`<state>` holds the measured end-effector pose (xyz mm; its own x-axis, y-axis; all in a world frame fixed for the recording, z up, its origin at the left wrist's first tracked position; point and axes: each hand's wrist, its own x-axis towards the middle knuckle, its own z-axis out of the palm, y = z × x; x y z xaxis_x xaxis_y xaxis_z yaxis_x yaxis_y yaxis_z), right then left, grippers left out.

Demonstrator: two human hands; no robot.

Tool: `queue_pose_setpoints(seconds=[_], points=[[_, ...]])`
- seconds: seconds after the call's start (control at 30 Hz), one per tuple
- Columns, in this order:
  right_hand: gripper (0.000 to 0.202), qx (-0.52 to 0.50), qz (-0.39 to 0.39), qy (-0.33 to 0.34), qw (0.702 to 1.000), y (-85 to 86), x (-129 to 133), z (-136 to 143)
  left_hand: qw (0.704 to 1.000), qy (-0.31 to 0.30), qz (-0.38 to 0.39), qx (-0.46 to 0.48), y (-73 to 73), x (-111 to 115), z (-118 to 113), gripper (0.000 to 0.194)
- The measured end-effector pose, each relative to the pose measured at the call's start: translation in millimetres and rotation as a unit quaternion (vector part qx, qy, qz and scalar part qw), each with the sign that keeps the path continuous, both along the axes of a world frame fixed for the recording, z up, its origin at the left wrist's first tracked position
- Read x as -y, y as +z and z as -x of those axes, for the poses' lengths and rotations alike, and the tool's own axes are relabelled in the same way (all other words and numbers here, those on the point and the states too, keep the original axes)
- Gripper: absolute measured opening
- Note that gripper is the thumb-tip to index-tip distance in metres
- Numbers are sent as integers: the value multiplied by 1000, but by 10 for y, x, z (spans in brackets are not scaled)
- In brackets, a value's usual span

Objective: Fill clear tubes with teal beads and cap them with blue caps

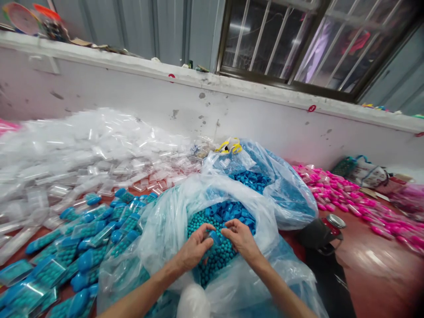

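Observation:
My left hand (198, 244) is closed around a small clear bottle with a blue cap (213, 237); most of the bottle is hidden by my fingers. Close to the cap on the other side is my right hand (241, 240), its fingers loosely curved and slightly apart, with nothing visible in them. Both hands are over an open clear plastic bag (261, 207). Inside lie many teal beads (217, 265), with a heap of blue caps (232, 211) behind them.
Filled bead bottles with blue caps (86, 251) lie at left, before a large pile of clear empty bottles (82, 150). Behind my bag stands another bag (291, 198) of blue pieces. Pink-capped bottles (351, 194) and a silver-lidded jar (335, 222) are at right, below a wall.

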<state>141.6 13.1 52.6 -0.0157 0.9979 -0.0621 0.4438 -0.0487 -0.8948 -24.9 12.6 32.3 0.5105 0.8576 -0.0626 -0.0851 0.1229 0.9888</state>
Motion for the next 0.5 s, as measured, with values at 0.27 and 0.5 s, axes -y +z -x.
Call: queue_pose_setpoints(seconds=[0.27, 0.5], points=[[31, 62, -39, 122, 990, 207, 168, 151, 996, 76, 21, -37, -8, 102, -133, 31], [77, 83, -32, 146, 985, 63, 327, 264, 988, 145, 25, -50, 36, 129, -93, 45]])
